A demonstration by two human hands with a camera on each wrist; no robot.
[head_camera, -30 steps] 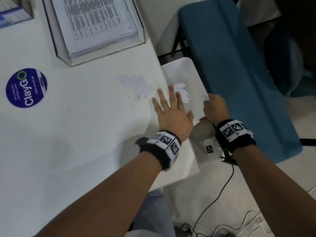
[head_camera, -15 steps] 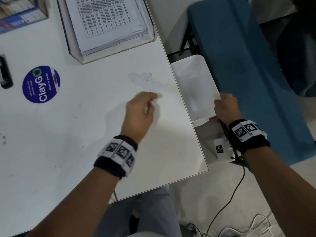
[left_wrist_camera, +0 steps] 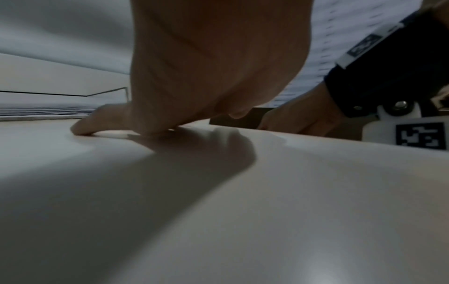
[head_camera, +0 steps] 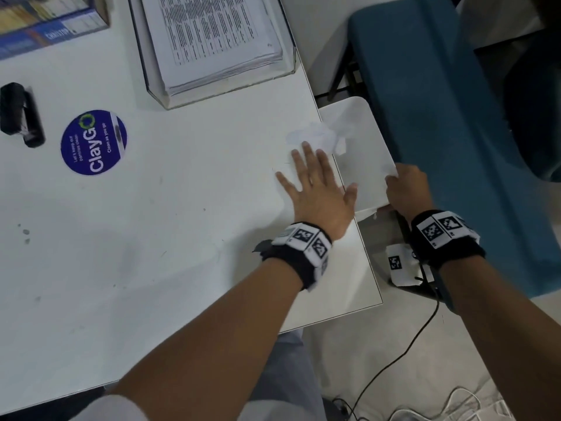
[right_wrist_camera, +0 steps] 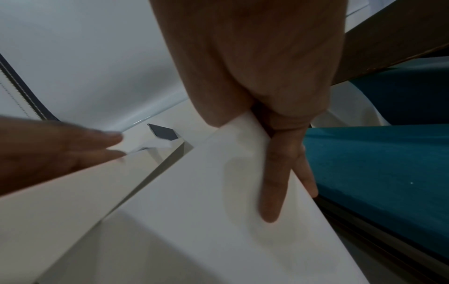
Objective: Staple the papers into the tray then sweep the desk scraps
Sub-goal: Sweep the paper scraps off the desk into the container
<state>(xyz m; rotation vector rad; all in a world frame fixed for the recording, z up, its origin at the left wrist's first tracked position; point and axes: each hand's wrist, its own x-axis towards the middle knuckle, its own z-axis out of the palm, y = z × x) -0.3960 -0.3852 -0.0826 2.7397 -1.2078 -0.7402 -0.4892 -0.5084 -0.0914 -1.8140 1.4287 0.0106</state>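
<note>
Torn white paper scraps (head_camera: 315, 136) lie at the desk's right edge, partly hanging over it. My left hand (head_camera: 315, 183) lies flat on the desk just behind them, fingers straight and spread, fingertips touching the scraps. My right hand (head_camera: 406, 186) grips the near corner of a white sheet (head_camera: 361, 153) held beside and below the desk edge, under the scraps. In the right wrist view the right hand's fingers (right_wrist_camera: 274, 182) press under the sheet (right_wrist_camera: 194, 211), and the scraps (right_wrist_camera: 155, 146) sit at the edge. The clear tray (head_camera: 170, 101) holds a stack of printed papers (head_camera: 218, 41).
A black stapler (head_camera: 21, 113) lies at the far left, beside a round blue ClayGo sticker (head_camera: 94, 142). A box (head_camera: 45, 19) stands at the back left. A teal seat (head_camera: 440, 117) runs along the right of the sheet. A cable (head_camera: 394, 360) trails on the floor.
My left hand, curled further left on the desk half a second ago, has flattened and slid right. The scraps have moved with it to the desk edge. The right hand kept holding the sheet.
</note>
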